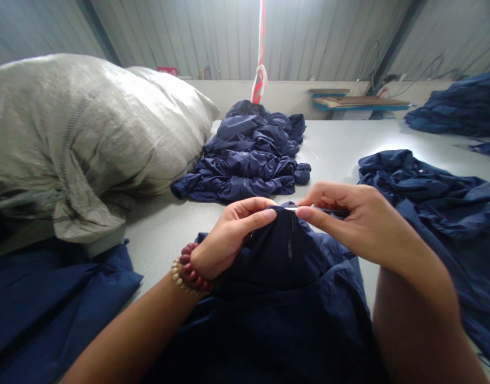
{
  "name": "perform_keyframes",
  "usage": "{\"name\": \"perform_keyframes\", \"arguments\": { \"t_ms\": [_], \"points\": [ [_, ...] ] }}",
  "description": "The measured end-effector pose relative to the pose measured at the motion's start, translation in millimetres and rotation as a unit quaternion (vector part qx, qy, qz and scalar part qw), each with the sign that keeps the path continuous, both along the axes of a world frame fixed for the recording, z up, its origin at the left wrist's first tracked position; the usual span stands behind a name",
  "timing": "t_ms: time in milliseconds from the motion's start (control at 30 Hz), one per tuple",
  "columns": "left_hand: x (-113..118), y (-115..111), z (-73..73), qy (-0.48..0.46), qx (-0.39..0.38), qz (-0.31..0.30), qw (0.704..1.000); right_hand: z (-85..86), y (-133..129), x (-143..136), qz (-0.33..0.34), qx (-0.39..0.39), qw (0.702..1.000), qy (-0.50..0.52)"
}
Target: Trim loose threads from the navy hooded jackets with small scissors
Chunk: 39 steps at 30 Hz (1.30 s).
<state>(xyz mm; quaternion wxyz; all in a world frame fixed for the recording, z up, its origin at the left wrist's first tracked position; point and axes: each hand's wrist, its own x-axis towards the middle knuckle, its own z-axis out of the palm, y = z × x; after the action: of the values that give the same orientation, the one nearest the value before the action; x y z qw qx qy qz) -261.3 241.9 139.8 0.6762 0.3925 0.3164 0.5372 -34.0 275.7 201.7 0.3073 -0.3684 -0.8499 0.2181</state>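
A navy garment [285, 304] with a short zipper [290, 246] lies in front of me, its upper edge raised off the table. My left hand [239, 226], with bead bracelets at the wrist, pinches that edge between thumb and fingers just left of the zipper. Opposite it, my right hand [345, 213] is closed round a slim metal tool [323, 209]. The tool's pale tip touches or nearly touches the fabric at the top of the zipper. Most of the tool is hidden by my fingers, so its exact kind does not show.
A big whitish woven sack [109, 133] bulges at the left. Crumpled navy garments [249, 154] are heaped beyond my hands, with more navy clothing [449, 213] at the right and navy cloth [56, 298] at lower left. A red-and-white strip [261, 80] hangs over the pale table [333, 149].
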Motion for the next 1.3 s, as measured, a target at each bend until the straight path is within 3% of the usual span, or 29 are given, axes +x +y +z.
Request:
{"name": "perform_keyframes", "arguments": {
  "t_ms": [1300],
  "points": [
    [-1,10,-9.1,0.040,0.009,0.019,0.999,-9.4,12,-5,-0.017,-0.005,0.999,0.029]
  ]
}}
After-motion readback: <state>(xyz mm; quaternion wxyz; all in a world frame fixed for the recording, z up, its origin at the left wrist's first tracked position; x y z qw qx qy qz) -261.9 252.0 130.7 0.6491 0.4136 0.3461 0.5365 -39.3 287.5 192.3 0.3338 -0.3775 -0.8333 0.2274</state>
